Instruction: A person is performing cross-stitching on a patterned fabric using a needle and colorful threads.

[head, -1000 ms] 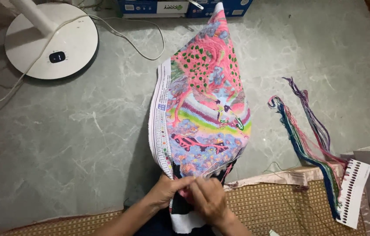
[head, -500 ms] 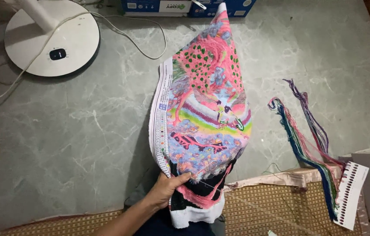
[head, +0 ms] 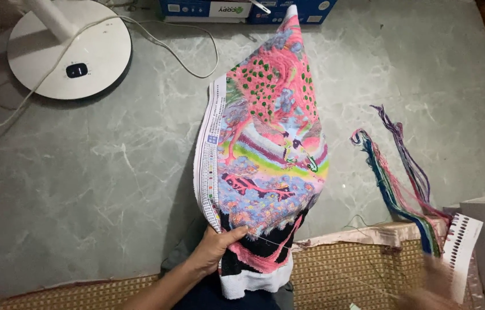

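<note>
- Brightly coloured cross-stitch canvas, pink, lilac and green with a white printed margin (head: 265, 143): draped upward from the lap over the grey-green marbled floor (head: 99, 189); lower end with black and pink stitching and a white hem, near the bottom edge of the view.
- Left hand (head: 216, 252): fingers closed on the canvas's lower left edge, thumb on top, pinching the fabric just below the margin strip.
- Right hand (head: 434, 290): blurred at the lower right corner, well apart from the canvas; cannot tell whether fingers are together or apart.
- Thin pale thread (head: 334, 270): taut from the stitched area near the left hand, across the woven straw mat (head: 345, 275), toward the right hand.
- Bundle of multicoloured floss skeins on a white card organiser (head: 408, 189): on the floor to the right, near the thread's path.
- White round fan base with trailing cord (head: 70, 51): upper left, well apart.
- Risk 1: likely snag of the taut thread on the mat's weave or the floss bundle.
- Risk 2: possible puckered stitch or snapped thread from a hard pull.
- Risk 3: possible slip of the canvas, held by 1 hand at 1 edge only.
- Risk 4: knotting or tangling likely with such a long thread.
</note>
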